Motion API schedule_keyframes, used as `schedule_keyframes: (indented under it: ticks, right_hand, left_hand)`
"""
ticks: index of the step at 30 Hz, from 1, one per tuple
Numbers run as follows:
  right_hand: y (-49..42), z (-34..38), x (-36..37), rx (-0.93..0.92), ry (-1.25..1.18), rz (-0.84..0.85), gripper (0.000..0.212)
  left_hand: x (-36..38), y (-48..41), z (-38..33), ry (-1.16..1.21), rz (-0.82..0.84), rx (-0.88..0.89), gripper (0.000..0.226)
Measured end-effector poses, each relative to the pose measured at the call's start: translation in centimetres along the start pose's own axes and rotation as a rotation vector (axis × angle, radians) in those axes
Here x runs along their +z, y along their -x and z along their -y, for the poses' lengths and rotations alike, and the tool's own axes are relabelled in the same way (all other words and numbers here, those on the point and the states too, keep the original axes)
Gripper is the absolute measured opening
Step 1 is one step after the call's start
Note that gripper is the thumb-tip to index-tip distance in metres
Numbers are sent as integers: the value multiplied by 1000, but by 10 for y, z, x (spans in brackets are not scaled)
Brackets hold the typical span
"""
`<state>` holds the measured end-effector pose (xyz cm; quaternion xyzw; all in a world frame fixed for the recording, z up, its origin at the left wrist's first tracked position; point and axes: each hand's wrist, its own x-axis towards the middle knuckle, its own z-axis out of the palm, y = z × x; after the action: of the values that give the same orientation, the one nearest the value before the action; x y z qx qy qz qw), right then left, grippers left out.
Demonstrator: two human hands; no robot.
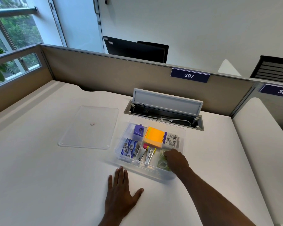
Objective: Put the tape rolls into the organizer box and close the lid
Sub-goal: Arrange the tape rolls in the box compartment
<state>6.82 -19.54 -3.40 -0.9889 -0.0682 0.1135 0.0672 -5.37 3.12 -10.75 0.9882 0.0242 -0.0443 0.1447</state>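
Note:
The clear organizer box (pixel 121 158) sits open on the white desk, right of centre. Two clear tape rolls lie in its front right compartment: the near tape roll (pixel 162 165) lies free, and the far tape roll (pixel 162 153) is partly covered by my right hand (pixel 176 159), whose fingers curl down onto it inside the box. My left hand (pixel 121 191) rests flat on the desk just in front of the box, fingers spread. The clear lid (pixel 90 128) lies flat on the desk to the left of the box.
Other compartments hold staple boxes (pixel 129 147), staplers (pixel 147 153), orange sticky notes (pixel 154 136), a purple item (pixel 138 130) and a labelled packet (pixel 172 139). An open cable hatch (pixel 167 111) lies right behind the box. A partition wall (pixel 121 75) bounds the desk's far edge.

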Motion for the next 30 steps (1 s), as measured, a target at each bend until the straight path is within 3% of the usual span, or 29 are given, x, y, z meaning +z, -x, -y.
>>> schedule_keyframes:
  ticks: [6, 11, 19, 30]
  right_hand:
    - [2, 4, -2, 18, -13, 4, 38]
    - [2, 15, -10, 100, -52, -107, 35]
    - [5, 13, -8, 73, 8, 58, 45]
    - [8, 11, -4, 2, 94, 39, 43]
  left_hand:
    - [1, 0, 1, -6, 0, -3, 110]
    - [1, 0, 0, -32, 2, 0, 110]
    - [-2, 0, -1, -26, 4, -5, 112]
    - [-2, 1, 0, -25, 1, 6, 112]
